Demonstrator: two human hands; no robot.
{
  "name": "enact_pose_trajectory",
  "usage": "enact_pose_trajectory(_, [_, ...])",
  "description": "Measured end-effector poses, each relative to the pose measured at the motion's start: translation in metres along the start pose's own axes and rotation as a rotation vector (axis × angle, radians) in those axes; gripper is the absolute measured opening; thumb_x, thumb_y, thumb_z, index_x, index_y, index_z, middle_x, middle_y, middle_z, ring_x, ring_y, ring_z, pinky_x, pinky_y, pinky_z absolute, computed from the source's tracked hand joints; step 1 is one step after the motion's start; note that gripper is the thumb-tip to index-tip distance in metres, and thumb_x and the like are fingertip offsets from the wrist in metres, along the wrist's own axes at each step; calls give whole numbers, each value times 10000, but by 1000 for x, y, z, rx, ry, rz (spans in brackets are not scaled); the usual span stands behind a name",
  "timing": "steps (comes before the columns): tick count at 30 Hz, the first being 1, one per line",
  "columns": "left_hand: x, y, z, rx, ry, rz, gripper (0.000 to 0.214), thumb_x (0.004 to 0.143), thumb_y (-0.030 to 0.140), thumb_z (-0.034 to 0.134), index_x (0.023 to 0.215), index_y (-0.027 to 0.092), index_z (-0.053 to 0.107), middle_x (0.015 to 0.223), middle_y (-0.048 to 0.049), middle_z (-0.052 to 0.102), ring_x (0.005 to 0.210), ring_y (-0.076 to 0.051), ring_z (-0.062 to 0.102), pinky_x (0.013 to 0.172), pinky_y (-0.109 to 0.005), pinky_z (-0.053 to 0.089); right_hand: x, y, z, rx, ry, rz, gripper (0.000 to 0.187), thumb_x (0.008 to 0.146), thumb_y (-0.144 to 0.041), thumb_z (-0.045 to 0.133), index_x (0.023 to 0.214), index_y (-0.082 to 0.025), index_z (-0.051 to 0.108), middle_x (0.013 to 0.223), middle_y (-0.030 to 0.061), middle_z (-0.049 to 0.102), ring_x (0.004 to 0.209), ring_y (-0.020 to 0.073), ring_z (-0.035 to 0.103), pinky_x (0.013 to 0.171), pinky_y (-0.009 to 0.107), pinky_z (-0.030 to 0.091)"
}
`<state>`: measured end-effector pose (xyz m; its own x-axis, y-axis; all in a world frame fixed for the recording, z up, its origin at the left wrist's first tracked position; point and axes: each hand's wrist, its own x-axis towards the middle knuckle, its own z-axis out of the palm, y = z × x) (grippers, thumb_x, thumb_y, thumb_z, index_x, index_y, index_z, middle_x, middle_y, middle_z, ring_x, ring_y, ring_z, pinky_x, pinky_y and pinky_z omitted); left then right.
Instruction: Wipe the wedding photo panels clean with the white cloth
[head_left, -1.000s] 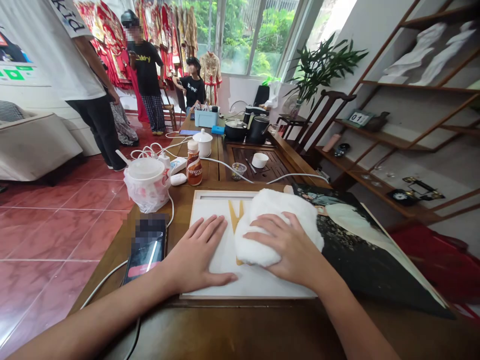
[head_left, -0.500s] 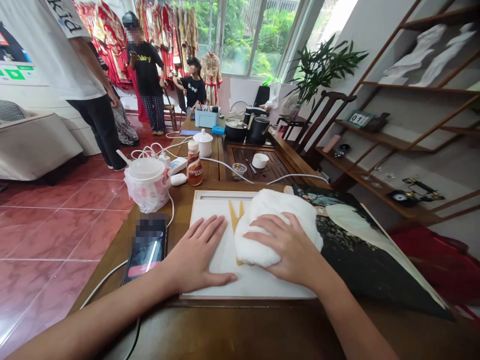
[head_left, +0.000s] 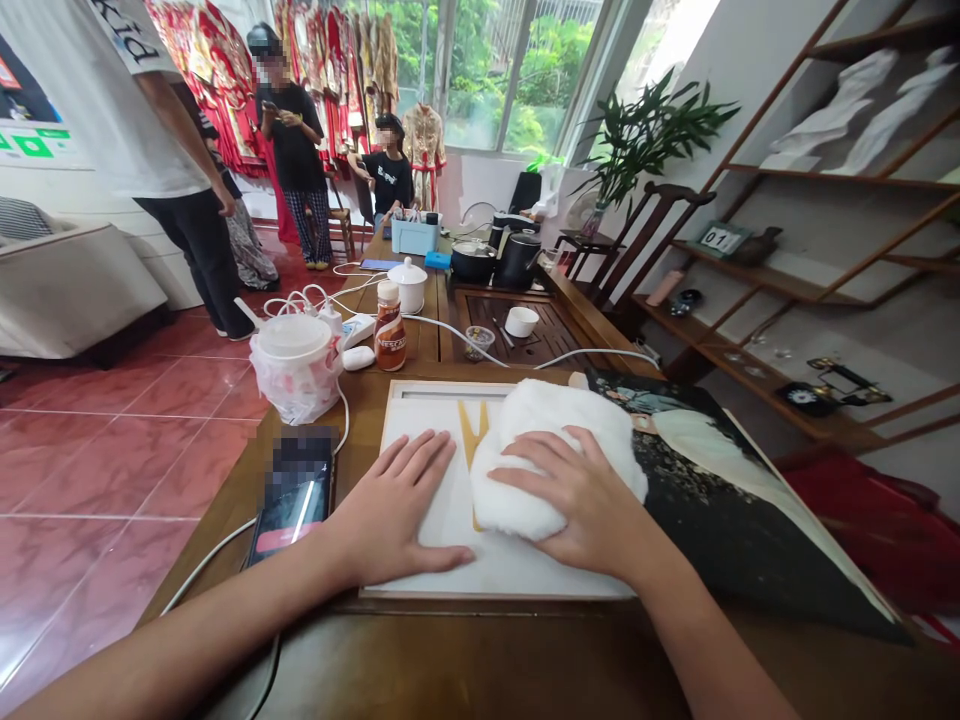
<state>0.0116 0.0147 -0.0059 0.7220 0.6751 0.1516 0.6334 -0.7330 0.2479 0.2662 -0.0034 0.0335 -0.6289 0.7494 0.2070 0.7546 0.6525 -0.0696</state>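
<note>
My left hand (head_left: 405, 510) lies flat, palm down, on a white sheet (head_left: 525, 575) in a shallow wooden frame, its fingers stretched out and its thumb pointing right. My right hand (head_left: 581, 490) is curved over a thick white cotton wad (head_left: 570, 410), gripping it from above against the sheet. The wad's underside and the right thumb's tip are hidden. Between my hands, a yellow forked shape (head_left: 472, 430) shows on the sheet, partly covered by the wad.
A dark picture panel (head_left: 720, 530) lies right of the frame. At the left are a phone (head_left: 296, 500) with a cable and a bag-wrapped tub (head_left: 296, 370). A brown bottle (head_left: 389, 330), a lidded white cup (head_left: 407, 287) and a tea tray (head_left: 480, 315) stand beyond. Several people are farther back.
My hands and the cotton wad stay almost in place. In the background, the standing person in the black shirt has brought a second hand up to the phone.
</note>
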Motion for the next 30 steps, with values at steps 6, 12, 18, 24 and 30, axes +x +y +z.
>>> enact_pose_trajectory(6, [0,0,1,-6,16,6,990,790,796,390,1502,136,193,1549,-125,223,1434,-313,152,1167,-485,166,-1,-4,0,-17,11,11,425,760,-346,629,1181,-324,575,1224,67,586,1169,282,467,968,507,191])
enact_pose_trajectory(12, [0,1,-1,10,-33,-7,979,805,771,404,1502,118,187,1555,-134,196,1439,-304,136,1172,-482,143,2,-13,3,42,-10,-76,460,743,-369,643,1194,-342,556,1257,47,572,1200,272,449,996,508,157])
enact_pose_trajectory(18, [1,2,-3,-13,-18,-14,1013,789,809,363,1505,117,177,1557,-133,184,1439,-306,131,1174,-477,138,-2,8,-2,-76,13,98,387,792,-318,596,1178,-301,582,1204,83,588,1155,285,480,933,490,230])
enact_pose_trajectory(24, [1,1,-1,2,-31,-6,977,801,774,404,1497,118,206,1553,-133,205,1439,-304,135,1176,-467,128,1,-14,5,-33,-20,-111,510,767,-382,618,1265,-341,515,1305,62,547,1224,296,427,1002,540,138])
enact_pose_trajectory(30, [0,2,-2,-24,15,-6,998,788,799,390,1508,145,167,1546,-129,231,1434,-310,156,1169,-476,157,-1,4,-2,-95,5,36,432,776,-280,595,1207,-300,568,1239,69,583,1172,275,481,957,481,234])
